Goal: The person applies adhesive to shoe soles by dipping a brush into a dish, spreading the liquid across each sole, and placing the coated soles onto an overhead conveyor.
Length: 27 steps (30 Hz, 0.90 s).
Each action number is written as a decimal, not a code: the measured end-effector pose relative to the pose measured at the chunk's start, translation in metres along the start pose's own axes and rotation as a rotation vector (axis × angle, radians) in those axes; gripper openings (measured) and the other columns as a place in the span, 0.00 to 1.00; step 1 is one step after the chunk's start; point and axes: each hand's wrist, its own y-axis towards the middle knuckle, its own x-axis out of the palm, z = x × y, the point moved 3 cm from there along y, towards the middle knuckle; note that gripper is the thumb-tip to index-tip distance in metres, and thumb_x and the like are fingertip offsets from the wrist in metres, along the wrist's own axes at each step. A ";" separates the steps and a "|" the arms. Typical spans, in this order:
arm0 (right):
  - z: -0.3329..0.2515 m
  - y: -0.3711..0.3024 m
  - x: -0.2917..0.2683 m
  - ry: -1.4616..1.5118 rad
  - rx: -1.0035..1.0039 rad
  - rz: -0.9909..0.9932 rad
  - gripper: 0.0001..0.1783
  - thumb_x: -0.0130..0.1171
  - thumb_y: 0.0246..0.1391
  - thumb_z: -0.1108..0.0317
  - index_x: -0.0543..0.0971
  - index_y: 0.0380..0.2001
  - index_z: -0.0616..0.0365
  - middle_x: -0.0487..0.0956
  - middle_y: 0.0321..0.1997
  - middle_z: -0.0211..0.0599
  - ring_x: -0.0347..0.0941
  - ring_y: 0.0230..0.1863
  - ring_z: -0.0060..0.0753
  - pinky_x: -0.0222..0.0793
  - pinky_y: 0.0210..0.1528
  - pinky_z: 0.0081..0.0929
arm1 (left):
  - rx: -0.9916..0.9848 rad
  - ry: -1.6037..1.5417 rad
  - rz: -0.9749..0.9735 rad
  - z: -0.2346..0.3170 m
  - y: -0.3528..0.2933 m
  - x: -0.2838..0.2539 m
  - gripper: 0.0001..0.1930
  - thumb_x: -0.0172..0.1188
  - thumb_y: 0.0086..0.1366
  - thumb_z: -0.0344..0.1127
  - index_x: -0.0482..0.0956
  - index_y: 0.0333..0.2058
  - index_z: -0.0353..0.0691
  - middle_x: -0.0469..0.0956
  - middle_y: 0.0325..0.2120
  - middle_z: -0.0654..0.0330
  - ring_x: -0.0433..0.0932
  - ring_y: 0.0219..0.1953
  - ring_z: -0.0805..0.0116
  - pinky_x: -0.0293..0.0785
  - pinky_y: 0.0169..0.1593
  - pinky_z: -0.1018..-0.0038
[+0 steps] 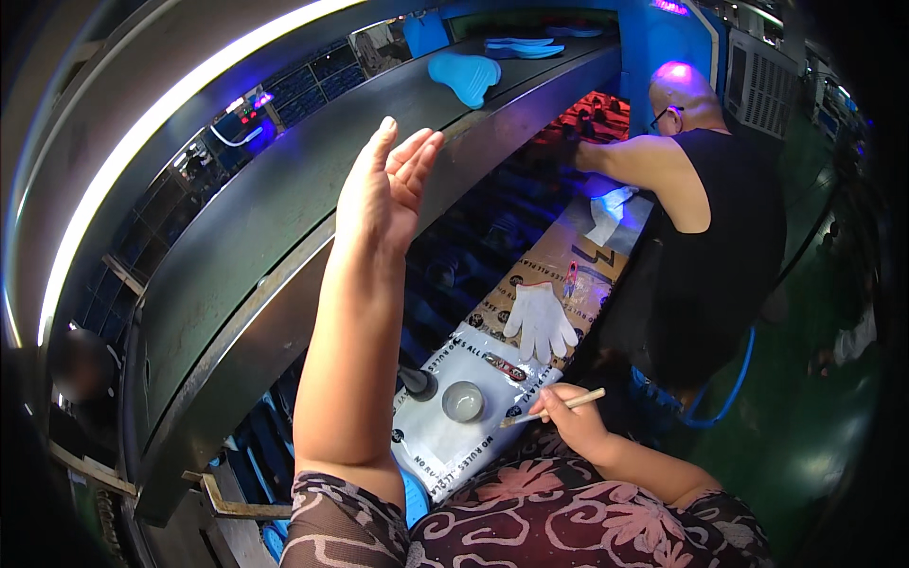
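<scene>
Right hand (570, 422) gripping brush (584, 398), thumb and fingers closing round handle, bristles pointing left over white wrapping (440, 452). Can't tell if they're touching it. Bowl (464, 402) sitting just beyond; I'd be wiping excess off on its rim. White glove (541, 322) lying past that, worth keeping drip-free. Left hand (386, 189) hanging up by belt (312, 180), fingers loosely open, holding nothing. 1 blue sole-shaped piece (464, 78) lying farther along belt, apart from fingers; I'd be lifting by edges tbh.
</scene>
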 end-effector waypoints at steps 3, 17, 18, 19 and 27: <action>0.015 0.000 -0.012 0.033 0.036 0.064 0.19 0.48 0.61 0.62 0.79 0.24 0.63 0.75 0.21 0.32 0.68 0.24 0.20 0.65 0.29 0.18 | 0.045 0.021 -0.027 -0.014 -0.039 0.003 0.23 0.57 0.62 0.41 0.65 0.51 0.34 0.75 0.38 0.46 0.78 0.40 0.57 0.77 0.39 0.75; 0.040 0.014 0.023 0.189 0.216 -0.026 0.17 0.50 0.61 0.62 0.79 0.25 0.62 0.76 0.22 0.29 0.66 0.24 0.17 0.63 0.28 0.16 | 0.265 2.008 0.514 -0.023 -0.399 -0.324 0.16 0.57 0.51 0.28 0.72 0.40 0.31 0.75 0.26 0.52 0.75 0.33 0.55 0.72 0.34 0.66; 0.040 0.013 0.026 0.186 0.217 -0.018 0.17 0.50 0.61 0.62 0.79 0.25 0.62 0.76 0.22 0.29 0.66 0.24 0.17 0.63 0.28 0.16 | 0.201 2.121 0.544 -0.026 -0.417 -0.325 0.19 0.57 0.49 0.28 0.71 0.42 0.31 0.75 0.26 0.51 0.75 0.32 0.53 0.72 0.36 0.65; 0.041 0.012 0.030 0.170 0.205 -0.047 0.17 0.50 0.60 0.62 0.79 0.25 0.62 0.76 0.21 0.29 0.66 0.24 0.17 0.63 0.28 0.16 | 0.132 2.234 0.580 -0.028 -0.436 -0.329 0.21 0.57 0.47 0.28 0.71 0.43 0.31 0.75 0.27 0.50 0.75 0.30 0.51 0.71 0.38 0.64; 0.042 0.008 0.041 0.061 0.213 -0.083 0.17 0.48 0.61 0.62 0.79 0.25 0.61 0.75 0.22 0.28 0.66 0.24 0.17 0.64 0.28 0.16 | -0.551 1.875 0.694 -0.050 -0.476 -0.389 0.10 0.57 0.47 0.35 0.68 0.26 0.38 0.74 0.21 0.50 0.74 0.25 0.48 0.69 0.31 0.58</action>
